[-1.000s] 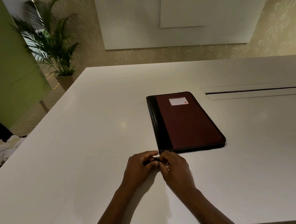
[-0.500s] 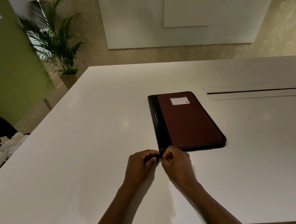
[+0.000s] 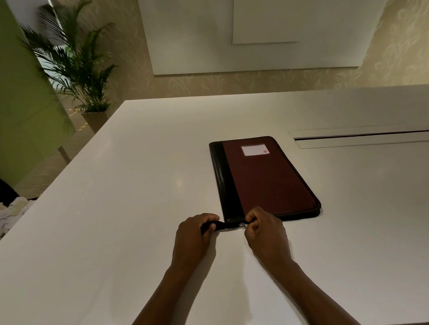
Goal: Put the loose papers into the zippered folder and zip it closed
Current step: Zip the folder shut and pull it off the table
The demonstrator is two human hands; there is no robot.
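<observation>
A dark red zippered folder (image 3: 267,176) with a black spine and a small white label lies flat and closed on the white table (image 3: 136,217). At its near left corner a black zipper tail (image 3: 226,224) sticks out to the left. My left hand (image 3: 194,235) pinches the end of that tail. My right hand (image 3: 265,230) pinches the small metal zipper pull (image 3: 242,225) at the folder's near edge. No loose papers show on the table.
A long cable slot (image 3: 362,135) is cut into the table to the right of the folder. A potted palm (image 3: 77,67) stands beyond the far left corner. Crumpled papers (image 3: 5,212) lie low at the left, off the table.
My hands have moved apart: the right hand has slid right along the folder's near edge with the zipper pull, and the black tail now shows stretched between them.
</observation>
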